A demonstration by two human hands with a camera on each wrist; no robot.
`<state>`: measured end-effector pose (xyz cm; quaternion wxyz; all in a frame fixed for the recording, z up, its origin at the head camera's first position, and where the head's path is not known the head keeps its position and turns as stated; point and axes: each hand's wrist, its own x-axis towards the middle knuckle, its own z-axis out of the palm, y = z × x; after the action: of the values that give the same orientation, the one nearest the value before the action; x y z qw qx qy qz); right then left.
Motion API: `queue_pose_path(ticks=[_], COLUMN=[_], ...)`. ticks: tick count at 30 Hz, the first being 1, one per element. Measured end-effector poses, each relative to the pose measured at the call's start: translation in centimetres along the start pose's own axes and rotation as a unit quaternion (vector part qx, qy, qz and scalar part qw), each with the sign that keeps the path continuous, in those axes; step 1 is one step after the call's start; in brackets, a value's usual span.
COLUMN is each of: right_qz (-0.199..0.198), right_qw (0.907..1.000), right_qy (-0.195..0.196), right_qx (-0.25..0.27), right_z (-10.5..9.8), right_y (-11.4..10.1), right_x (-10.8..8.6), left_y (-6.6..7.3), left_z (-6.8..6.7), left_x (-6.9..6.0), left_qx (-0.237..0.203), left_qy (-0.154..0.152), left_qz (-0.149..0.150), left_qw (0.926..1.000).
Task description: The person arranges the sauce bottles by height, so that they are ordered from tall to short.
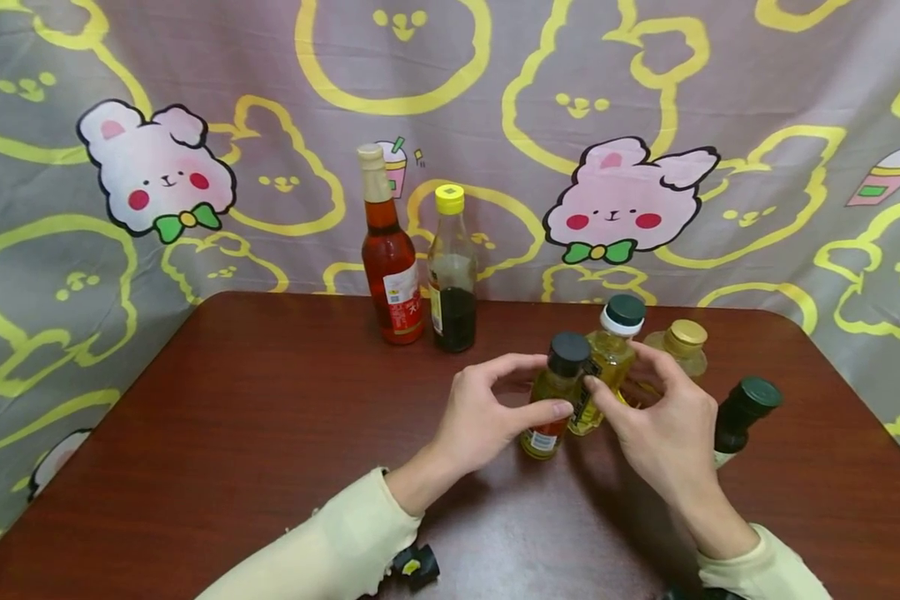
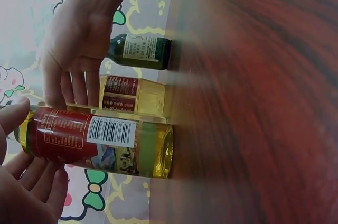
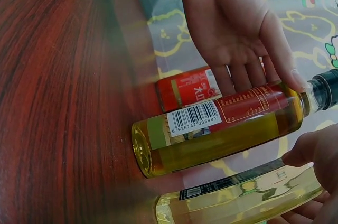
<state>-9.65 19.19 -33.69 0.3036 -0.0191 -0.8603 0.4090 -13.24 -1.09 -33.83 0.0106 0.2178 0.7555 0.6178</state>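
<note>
My left hand (image 1: 487, 408) grips a small oil bottle (image 1: 544, 440) with a black cap, thumb in front and fingers behind. Its red label and barcode face the left wrist view. Just right of it, my right hand (image 1: 667, 417) holds a clear bottle of pale yellow oil (image 3: 248, 195) between thumb and fingers, its green cap (image 1: 625, 311) above a white collar. Both bottles stand roughly upright, close together; I cannot tell whether their bases touch the table. Behind the right hand is a gold-capped bottle (image 1: 686, 337), partly hidden.
A dark green bottle (image 1: 746, 412) stands right of the right hand, partly covered by it. Toward the table's back edge are a red-liquid bottle (image 1: 393, 275) and a yellow-capped bottle of dark liquid (image 1: 453, 287). A patterned curtain (image 1: 270, 83) hangs behind the brown table (image 1: 270, 433).
</note>
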Motion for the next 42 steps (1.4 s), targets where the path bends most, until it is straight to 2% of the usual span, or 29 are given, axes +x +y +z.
queue_pose_path(ticks=[5,10,16,26,34,39,42], right_qz=[-0.002,0.004,0.015,-0.001,-0.014,-0.017,-0.033], right_qw=[1.0,0.9999,0.9997,0.9999,0.9978,0.997,0.9953], right_qy=[-0.005,-0.01,-0.016,-0.009,-0.054,-0.059,-0.066], right_qx=[0.003,-0.001,0.001,0.009,0.034,0.048,0.062], right_z=[0.0,0.0,-0.1,-0.3,-0.6,-0.5,-0.3], right_y=[-0.1,-0.2,-0.3,-0.8,-1.4,-1.6,-1.7], right_x=[0.0,0.0,0.1,0.8,2.5,3.6,4.4], left_y=[0.1,0.1,0.0,-0.2,-0.3,-0.3,-0.3], left_z=[-0.5,-1.0,-1.1,-1.0,-1.5,-1.5,-1.4], left_x=[0.0,0.3,0.5,0.5,0.8,0.8,0.8], left_qx=[0.014,0.01,0.002,-0.02,-0.006,-0.011,-0.018], left_qy=[-0.01,-0.037,-0.061,-0.061,-0.064,-0.068,-0.07], left_qz=[-0.006,-0.007,-0.027,-0.03,-0.029,-0.029,-0.028], left_qw=[0.9998,0.9992,0.9978,0.9975,0.9975,0.9972,0.997])
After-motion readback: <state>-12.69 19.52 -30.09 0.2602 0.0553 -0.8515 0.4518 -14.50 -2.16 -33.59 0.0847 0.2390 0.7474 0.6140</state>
